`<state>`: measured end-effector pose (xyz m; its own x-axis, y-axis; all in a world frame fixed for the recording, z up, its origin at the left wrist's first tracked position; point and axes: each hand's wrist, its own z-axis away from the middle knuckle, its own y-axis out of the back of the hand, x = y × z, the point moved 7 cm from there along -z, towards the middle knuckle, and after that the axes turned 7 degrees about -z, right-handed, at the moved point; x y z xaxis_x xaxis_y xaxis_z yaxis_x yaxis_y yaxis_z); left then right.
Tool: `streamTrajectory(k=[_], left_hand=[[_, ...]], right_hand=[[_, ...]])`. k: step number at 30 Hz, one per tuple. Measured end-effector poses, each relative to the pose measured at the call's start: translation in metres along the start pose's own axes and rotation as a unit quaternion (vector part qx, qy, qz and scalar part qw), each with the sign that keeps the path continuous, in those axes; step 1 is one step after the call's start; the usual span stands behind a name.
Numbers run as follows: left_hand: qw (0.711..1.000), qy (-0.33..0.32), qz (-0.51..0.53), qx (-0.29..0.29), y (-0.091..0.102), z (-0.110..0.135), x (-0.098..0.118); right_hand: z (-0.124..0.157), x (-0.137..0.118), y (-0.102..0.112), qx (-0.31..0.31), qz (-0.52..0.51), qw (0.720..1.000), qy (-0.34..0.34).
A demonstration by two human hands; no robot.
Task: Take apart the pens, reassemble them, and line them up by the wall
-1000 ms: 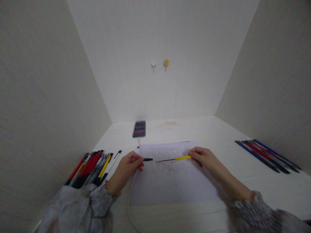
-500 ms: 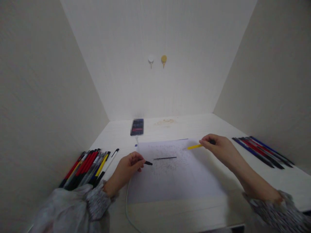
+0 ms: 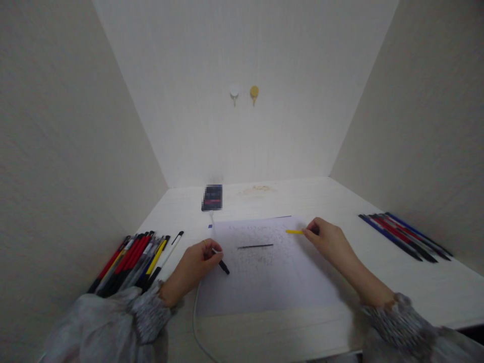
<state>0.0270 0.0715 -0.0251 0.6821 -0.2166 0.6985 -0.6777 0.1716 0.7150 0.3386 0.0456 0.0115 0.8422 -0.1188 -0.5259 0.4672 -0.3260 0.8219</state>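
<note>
My left hand (image 3: 197, 259) is closed, fingers pinching a short black pen piece (image 3: 224, 267) with a pale tip, which slants down over the paper. A yellow pen barrel (image 3: 294, 232) is pinched in my right hand (image 3: 323, 236), its free end pointing left above the sheet's upper right part. Between the hands, a thin dark stick like a pen refill (image 3: 255, 246) lies across the white paper (image 3: 264, 292), which carries blurred writing.
Many pens (image 3: 132, 259) lie bunched at the left wall. Several pen-like pieces (image 3: 404, 237) lie in a row at the right. A blurred phone (image 3: 212, 197) is at the back, with a white cable (image 3: 194, 317) running along the paper's left side. Two hooks (image 3: 254, 92) hang on the wall.
My right hand has moved left and slightly down with the yellow barrel. The black piece in my left hand has turned to point more downward.
</note>
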Motion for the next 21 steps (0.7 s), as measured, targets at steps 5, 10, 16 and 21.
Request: streamTrajectory(k=[5, 10, 16, 21], left_hand=[[0.998, -0.033, -0.049, 0.013, 0.002, 0.001, 0.004], [0.996, -0.051, -0.076, -0.010, -0.003, 0.004, 0.010], [0.984, -0.129, -0.125, 0.001, -0.003, 0.012, 0.026], [0.978, -0.168, -0.118, -0.038, -0.007, 0.014, 0.035]], right_hand=[[0.012, -0.006, -0.023, -0.090, 0.080, 0.993, 0.013], [0.014, -0.025, -0.025, -0.088, 0.159, 0.981, 0.075], [0.026, -0.089, -0.046, -0.099, 0.143, 0.953, 0.247], [0.042, -0.121, -0.074, -0.120, 0.218, 0.907, 0.341]])
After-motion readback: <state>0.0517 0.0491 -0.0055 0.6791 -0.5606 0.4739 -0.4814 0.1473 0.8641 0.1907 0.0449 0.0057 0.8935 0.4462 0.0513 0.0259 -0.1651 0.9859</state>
